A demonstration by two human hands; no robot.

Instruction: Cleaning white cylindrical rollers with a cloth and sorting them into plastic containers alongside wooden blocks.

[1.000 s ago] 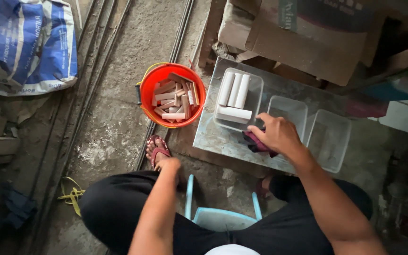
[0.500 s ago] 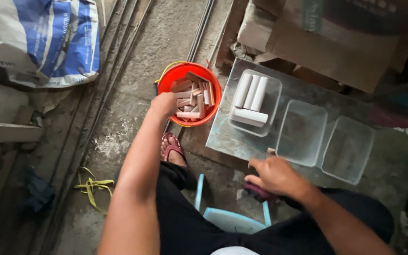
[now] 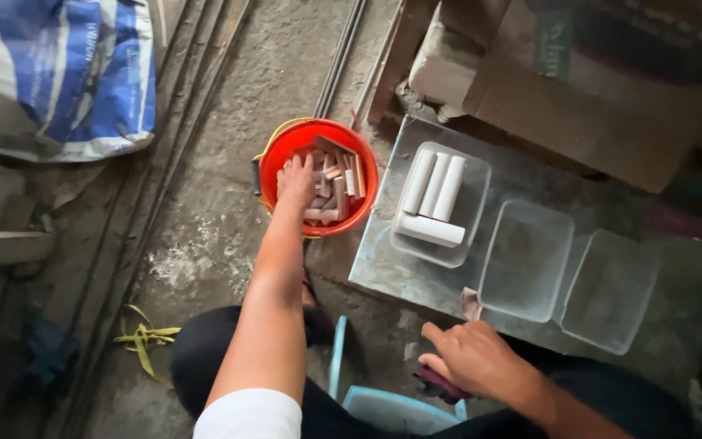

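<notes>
My left hand (image 3: 296, 180) reaches into a red bucket (image 3: 281, 146) on the concrete floor and rests on the several brownish and white sticks (image 3: 336, 187) piled inside; whether it grips one I cannot tell. My right hand (image 3: 473, 358) hovers low near the front edge of a grey metal sheet (image 3: 375, 260), fingers loosely curled over a dark red cloth-like thing (image 3: 442, 385). On the sheet a clear tray (image 3: 474, 213) holds several white cylinders (image 3: 436, 185).
Two more clear trays (image 3: 525, 262) (image 3: 609, 291) stand to the right on the sheet. A blue and white sack (image 3: 83, 77) lies at the far left, cardboard boxes (image 3: 611, 89) behind. A light blue stool (image 3: 392, 406) is under me. Metal rods (image 3: 343, 49) run along the floor.
My left hand has stretched forward from my knee into the red bucket. My right hand has drawn back from the trays to the sheet's front edge.
</notes>
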